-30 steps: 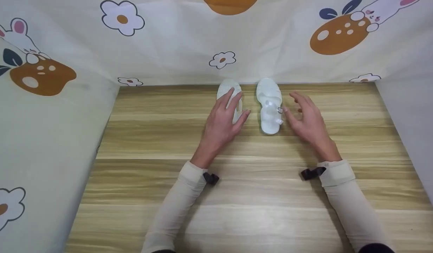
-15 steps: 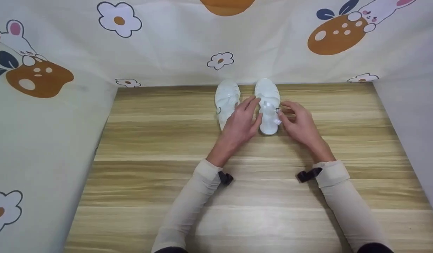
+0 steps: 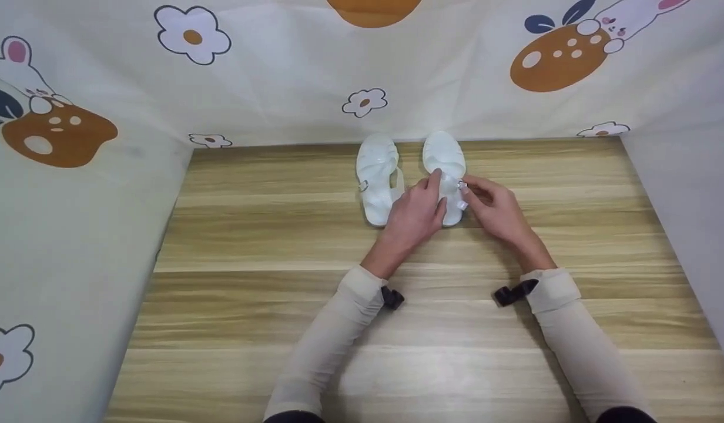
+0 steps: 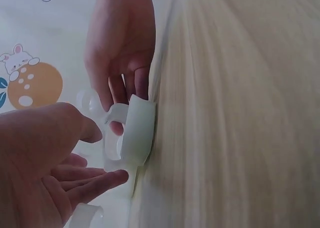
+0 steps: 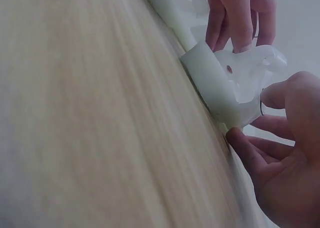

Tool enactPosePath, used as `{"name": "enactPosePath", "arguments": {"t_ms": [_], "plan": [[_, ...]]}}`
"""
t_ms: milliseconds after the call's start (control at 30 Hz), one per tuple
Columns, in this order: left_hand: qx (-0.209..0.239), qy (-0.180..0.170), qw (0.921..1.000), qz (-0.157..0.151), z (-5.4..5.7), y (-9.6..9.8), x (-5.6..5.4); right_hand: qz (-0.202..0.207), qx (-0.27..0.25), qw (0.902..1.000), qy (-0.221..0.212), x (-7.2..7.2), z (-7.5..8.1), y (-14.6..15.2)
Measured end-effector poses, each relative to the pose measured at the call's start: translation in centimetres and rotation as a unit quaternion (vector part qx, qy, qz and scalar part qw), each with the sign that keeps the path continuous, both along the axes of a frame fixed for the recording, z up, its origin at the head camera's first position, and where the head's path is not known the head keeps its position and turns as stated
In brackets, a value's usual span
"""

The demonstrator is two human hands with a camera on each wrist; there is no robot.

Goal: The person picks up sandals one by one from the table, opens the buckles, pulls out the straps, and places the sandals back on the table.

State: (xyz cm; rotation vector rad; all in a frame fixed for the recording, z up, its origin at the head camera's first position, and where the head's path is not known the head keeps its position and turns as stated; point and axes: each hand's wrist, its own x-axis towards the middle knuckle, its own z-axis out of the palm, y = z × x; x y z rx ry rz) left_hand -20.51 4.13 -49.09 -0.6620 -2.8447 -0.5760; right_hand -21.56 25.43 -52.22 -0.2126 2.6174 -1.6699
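Observation:
Two whitish translucent jelly sandals lie side by side, toes toward the back wall. Over the inner side of the right sandal [image 3: 443, 154] is my left hand [image 3: 415, 214], fingers fairly straight and thumb apart. Its fingertips are at the ankle strap [image 5: 250, 63]; the left wrist view shows a gap between thumb and fingers. My right hand [image 3: 502, 211] is at that sandal's outer side, thumb and fingers pinching the strap at the small metal buckle [image 3: 461, 184]. The left sandal [image 3: 376, 158] stands untouched, its buckle [image 3: 363, 185] on the outer side.
Wood-patterned flooring [image 3: 268, 235] lies under the sandals. A pale wall sheet [image 3: 280, 88] printed with flowers, rabbits and orange fruit rises just behind the toes. More sheet closes in the left and right sides.
My left hand has moved right from over the left sandal to the right sandal's inner side, uncovering the left one. My right hand has closed in on the buckle.

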Motion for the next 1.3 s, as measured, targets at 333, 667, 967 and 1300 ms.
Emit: {"name": "enactPosePath", "arguments": {"t_ms": [333,667,967,1300], "plan": [[-0.032,0.008,0.9994,0.007,0.7,0.8,0.4,-0.021,-0.032,0.9992,-0.016,0.0,-0.2,-0.3],[0.145,-0.134,0.9799,0.026,-0.3,0.8,-0.5,-0.02,-0.079,0.9961,-0.033,0.0,-0.4,-0.6],[0.228,-0.161,0.959,0.048,-1.1,0.6,-0.9,-0.024,-0.113,0.9918,-0.054,0.0,-0.4,-0.6],[0.281,-0.13,0.9497,0.045,-2.3,0.8,-0.5,-0.033,-0.159,0.9854,-0.049,0.0,-0.6,-0.6]]}}
